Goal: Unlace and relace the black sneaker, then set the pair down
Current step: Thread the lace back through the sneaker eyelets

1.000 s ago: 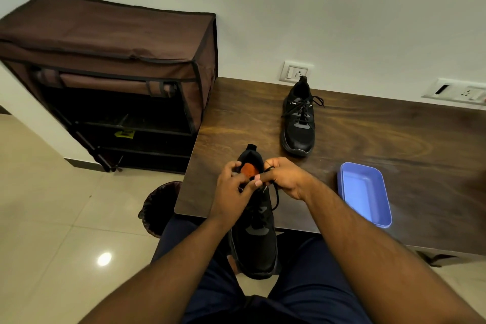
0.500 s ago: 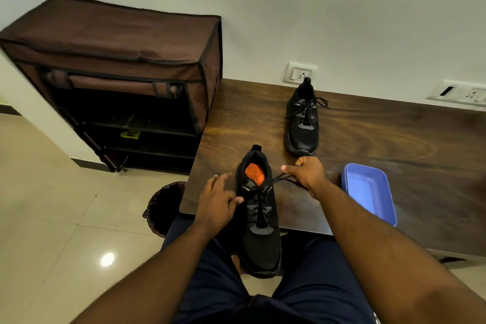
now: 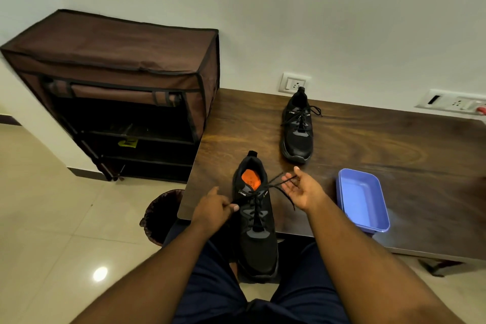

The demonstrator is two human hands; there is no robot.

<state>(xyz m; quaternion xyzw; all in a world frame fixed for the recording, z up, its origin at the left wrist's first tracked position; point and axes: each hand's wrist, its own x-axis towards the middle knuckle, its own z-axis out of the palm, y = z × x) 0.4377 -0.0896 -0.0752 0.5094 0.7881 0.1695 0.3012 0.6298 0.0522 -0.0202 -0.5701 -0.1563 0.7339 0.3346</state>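
Untying, step in hand: the bow on the near black sneaker (image 3: pixel 256 221) is pulled loose; unlacing proper looks barely begun, since the lace (image 3: pixel 265 187) is threaded through every eyelet I can see.
Near sneaker, position: toe toward the person and out over the lap, heel with its orange insole on the front edge of the worktop (image 3: pixel 394 155).
Left hand (image 3: pixel 213 209): fingers curled, pinching one lace end beside the sneaker's left side.
Right hand (image 3: pixel 302 189): palm up, fingers nearly straight and relaxed; the other lace end is draped across them, not gripped as far as I can tell.
Next move, judged: draw each end back out of the top eyelets, working down pair by pair; calls for a fresh pinch by the right hand and the shoe held steady.
Risk, judged: the shoe could tip off the edge under a sideways pull.
Count, sneakers: two; the second sneaker (image 3: pixel 298 127) stands laced further back, well apart.
Count, hands: two.
Count, blue trays (image 3: pixel 342 187): one, right of the hands.
Count, brown shoe racks (image 3: pixel 110 79): one, left of the worktop.
Count, bins (image 3: pixel 160 216): one, on the floor.
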